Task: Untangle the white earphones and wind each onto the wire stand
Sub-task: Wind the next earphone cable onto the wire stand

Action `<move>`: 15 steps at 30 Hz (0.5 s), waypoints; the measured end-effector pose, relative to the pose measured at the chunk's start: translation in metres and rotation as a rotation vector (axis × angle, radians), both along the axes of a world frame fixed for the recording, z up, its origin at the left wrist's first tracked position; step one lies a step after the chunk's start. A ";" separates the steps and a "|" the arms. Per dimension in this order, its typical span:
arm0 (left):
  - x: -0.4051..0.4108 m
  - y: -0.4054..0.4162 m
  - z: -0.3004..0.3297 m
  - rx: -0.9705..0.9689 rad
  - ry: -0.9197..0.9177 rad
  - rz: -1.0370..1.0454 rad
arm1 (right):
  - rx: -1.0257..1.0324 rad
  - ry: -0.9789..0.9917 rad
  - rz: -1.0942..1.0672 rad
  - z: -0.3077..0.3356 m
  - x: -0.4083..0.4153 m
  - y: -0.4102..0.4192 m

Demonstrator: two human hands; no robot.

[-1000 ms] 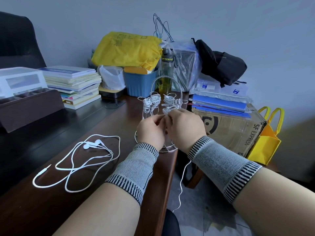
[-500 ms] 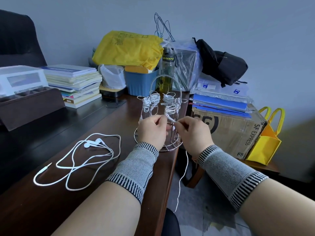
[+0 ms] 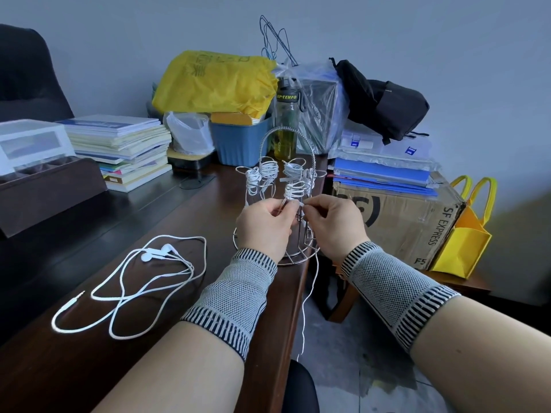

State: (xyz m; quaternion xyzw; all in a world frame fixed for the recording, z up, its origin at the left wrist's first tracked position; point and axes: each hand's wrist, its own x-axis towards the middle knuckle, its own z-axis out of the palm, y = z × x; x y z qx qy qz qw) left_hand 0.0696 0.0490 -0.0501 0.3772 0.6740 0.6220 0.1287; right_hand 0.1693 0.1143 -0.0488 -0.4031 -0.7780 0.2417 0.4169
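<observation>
Chrome wire stand sits upright at the near right edge of a dark wooden desk, its arched handle rising above several prongs already wrapped in white cable. Both hands are raised in front of the stand's lower frame, nearly touching one another. Left hand: fingers curled inward, thumb and forefinger closed on a vertical wire of the stand or on the cable at it; which of the two cannot be determined. Right hand: fingers curled, pinching a white earphone cable just below the front wrapped prong. From that pinch the cable hangs down off the desk edge toward the floor, slack and unsupported. A second pair of white earphones lies loose on the desk to the left, well apart from the stand, looped over itself with both buds together and the plug pointing toward the near left. Both wrists wear grey knitted bands. Stacked books, a blue tub and a cardboard box stand behind and to the right.
</observation>
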 end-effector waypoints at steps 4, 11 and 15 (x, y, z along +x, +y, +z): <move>0.000 0.001 -0.001 -0.013 0.021 0.005 | 0.025 0.022 -0.017 0.003 0.002 0.000; 0.000 0.002 -0.002 0.007 0.020 -0.011 | -0.038 0.041 -0.036 0.005 0.000 0.000; -0.002 0.003 -0.004 0.008 0.009 0.003 | -0.053 0.043 -0.010 0.003 0.000 -0.003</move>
